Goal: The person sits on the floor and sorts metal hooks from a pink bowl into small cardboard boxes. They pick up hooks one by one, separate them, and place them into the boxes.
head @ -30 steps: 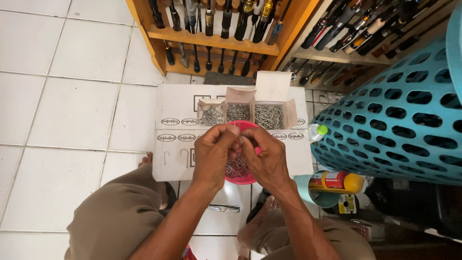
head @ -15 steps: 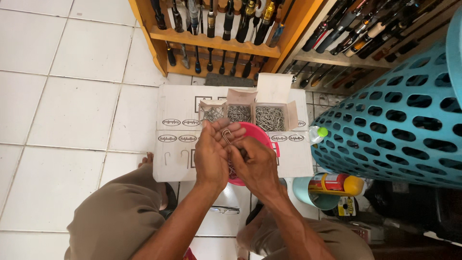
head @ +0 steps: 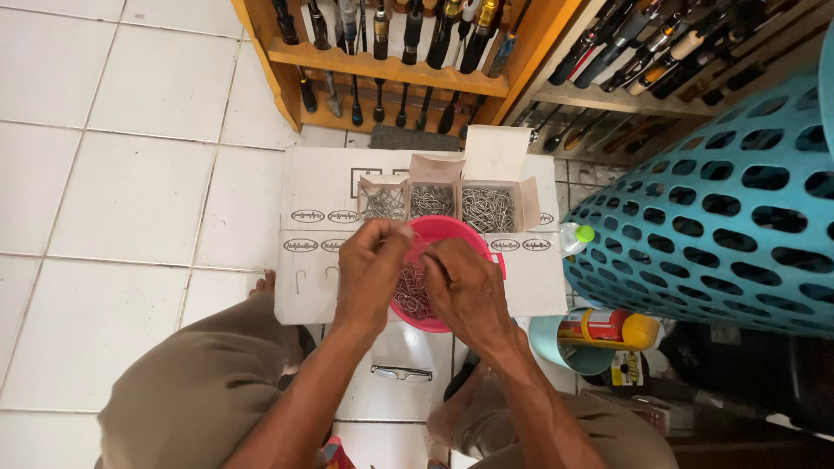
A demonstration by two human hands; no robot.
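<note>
Down at the bottom of the view, the person's knees in khaki trousers (head: 187,404) framed a pair of glasses (head: 401,373) lying on the white tiled floor (head: 113,191). Just above that, both hands hovered over a pink bowl (head: 452,233) full of small metal hooks (head: 410,295), which sat on a flattened white cardboard sheet (head: 317,187). The left hand (head: 372,269) had its fingers curled in, pinching something tiny at the fingertips, and the right hand (head: 465,282) was bunched up the same way, fingers meeting the left ones right over the bowl; what they pinched was too small to make out, looked like it could've been one of the hooks but honestly I couldn't tell. Two loose hooks (head: 314,278) lay on the cardboard off to the left of the left hand. Off to the right sat a yellow and red spray can (head: 608,326) in a pale teal cup, with a big blue perforated basket (head: 730,217) beside it and a green-capped bottle (head: 575,238) tucked against the basket. Just behind the bowl stood three little open cardboard boxes (head: 447,200) of metal hooks, and furthest back a wooden rack (head: 391,69) held a row of fishing rod handles
</note>
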